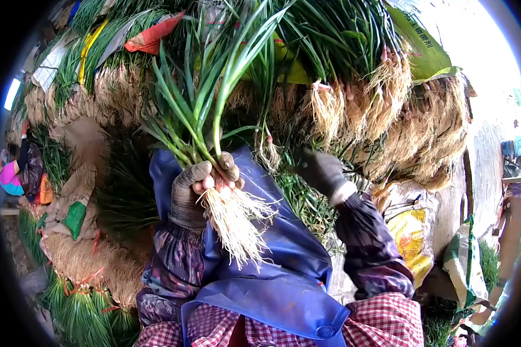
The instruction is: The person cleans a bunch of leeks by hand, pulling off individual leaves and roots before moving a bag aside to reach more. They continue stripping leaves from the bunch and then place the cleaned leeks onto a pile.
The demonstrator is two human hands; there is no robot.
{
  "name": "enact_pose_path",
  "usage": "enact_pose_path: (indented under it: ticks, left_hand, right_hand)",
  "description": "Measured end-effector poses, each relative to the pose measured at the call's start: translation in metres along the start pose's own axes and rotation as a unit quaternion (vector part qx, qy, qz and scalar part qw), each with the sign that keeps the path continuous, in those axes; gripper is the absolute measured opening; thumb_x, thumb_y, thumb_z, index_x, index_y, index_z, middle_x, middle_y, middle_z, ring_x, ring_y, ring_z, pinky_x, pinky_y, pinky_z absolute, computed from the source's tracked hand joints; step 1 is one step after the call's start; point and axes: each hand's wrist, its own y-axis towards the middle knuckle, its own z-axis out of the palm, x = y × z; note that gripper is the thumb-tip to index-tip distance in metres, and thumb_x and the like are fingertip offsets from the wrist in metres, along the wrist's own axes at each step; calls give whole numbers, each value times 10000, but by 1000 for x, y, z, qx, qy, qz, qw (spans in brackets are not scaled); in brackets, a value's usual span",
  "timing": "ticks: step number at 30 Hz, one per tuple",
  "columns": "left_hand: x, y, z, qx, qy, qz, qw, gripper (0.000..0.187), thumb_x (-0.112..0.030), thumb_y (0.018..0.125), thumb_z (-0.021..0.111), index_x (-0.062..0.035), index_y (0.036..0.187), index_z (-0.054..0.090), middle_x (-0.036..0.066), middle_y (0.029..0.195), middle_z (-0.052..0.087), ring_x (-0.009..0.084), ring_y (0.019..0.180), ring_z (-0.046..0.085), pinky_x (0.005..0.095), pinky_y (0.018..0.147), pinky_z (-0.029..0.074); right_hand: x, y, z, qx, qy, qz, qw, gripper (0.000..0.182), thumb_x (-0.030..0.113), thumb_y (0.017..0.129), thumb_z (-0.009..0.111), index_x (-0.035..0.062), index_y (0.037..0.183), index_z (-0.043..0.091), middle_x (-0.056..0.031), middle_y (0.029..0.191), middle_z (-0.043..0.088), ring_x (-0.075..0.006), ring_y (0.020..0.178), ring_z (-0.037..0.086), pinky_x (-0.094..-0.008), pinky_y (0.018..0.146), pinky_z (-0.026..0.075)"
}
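My left hand, in a worn grey glove with bare fingertips, grips a bunch of green onions just above their pale roots. The green leaves stand up and fan out above the fist. My right hand, in a dark glove, reaches forward into the heap of green onions and its fingers are hidden among the stalks. A blue apron lies over my lap under both hands.
Piles of bundled green onions with straw-coloured roots surround me. More tied bundles lie at lower left. A yellow sack sits at right. Another person in pink crouches at far left.
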Motion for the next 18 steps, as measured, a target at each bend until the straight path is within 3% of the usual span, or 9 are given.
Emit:
enact_pose_path:
  ticks: [1, 3, 5, 7, 11, 12, 13, 15, 18]
  left_hand:
    - [0, 0, 2, 1, 3, -3, 1000, 541, -175, 809, 635, -72, 1314, 472, 57, 959, 558, 190, 825, 531, 375, 810, 450]
    - [3, 1, -1, -21, 29, -12, 999, 622, -176, 792, 647, -45, 1357, 425, 45, 932, 549, 180, 809, 513, 366, 811, 428]
    - [5, 2, -5, -39, 3, -27, 999, 523, -156, 766, 653, -32, 1249, 496, 39, 905, 549, 177, 790, 497, 356, 783, 405]
    - [4, 4, -20, -27, -28, -39, 998, 415, -109, 762, 651, -9, 1145, 526, 71, 874, 582, 261, 971, 563, 441, 941, 434]
    - [11, 10, -18, -97, 36, -11, 995, 296, -58, 752, 665, 9, 1028, 584, 177, 1162, 600, 300, 1148, 546, 413, 1083, 357]
    - [15, 13, -18, -108, 39, -8, 993, 301, -65, 751, 671, 11, 1030, 588, 172, 1165, 600, 280, 1149, 548, 392, 1083, 357]
    - [18, 17, -18, -116, 44, -9, 992, 306, -72, 750, 677, 13, 1031, 591, 167, 1167, 600, 260, 1149, 549, 372, 1082, 358]
    - [27, 29, -12, -139, 88, 10, 986, 344, -95, 753, 684, 27, 1062, 591, 142, 1130, 606, 212, 946, 619, 328, 959, 449]
    - [41, 40, -23, -122, 106, -47, 986, 346, -91, 792, 659, 38, 1104, 585, 79, 836, 590, 186, 746, 601, 280, 730, 495]
  right_hand:
    - [21, 14, -11, 12, 72, 80, 994, 424, 503, 806, 637, 204, 1106, 657, -138, 884, 681, -276, 869, 661, -378, 741, 514]
    - [32, 62, 12, -110, 163, 48, 979, 476, 531, 813, 621, 145, 1091, 622, -132, 856, 683, -299, 807, 667, -413, 688, 517]
    - [32, 119, 43, -185, 198, 25, 962, 484, 541, 838, 559, 135, 1092, 625, -157, 938, 684, -341, 872, 660, -456, 727, 512]
    - [41, 140, 41, -163, 193, 68, 965, 511, 565, 841, 508, 129, 1073, 639, -177, 976, 673, -379, 937, 635, -479, 780, 498]
    - [25, 131, 39, -260, 283, -8, 923, 441, 492, 838, 534, 95, 970, 675, -189, 913, 675, -362, 858, 652, -430, 780, 494]
    - [23, 128, 43, -233, 417, 8, 878, 283, 266, 792, 706, 19, 927, 680, -113, 789, 689, -189, 710, 642, -319, 651, 487]
    - [19, 128, 44, -191, 497, -5, 846, 251, 205, 781, 732, -7, 903, 676, -48, 762, 666, -113, 668, 585, -269, 598, 454]
    - [20, 112, 31, -171, 659, 36, 731, 224, 198, 814, 707, -2, 909, 671, -22, 717, 639, -108, 613, 579, -240, 556, 442]
    - [33, 84, 15, -104, 728, 22, 677, 225, 209, 822, 704, 14, 928, 663, -21, 690, 618, -101, 550, 552, -226, 495, 422]
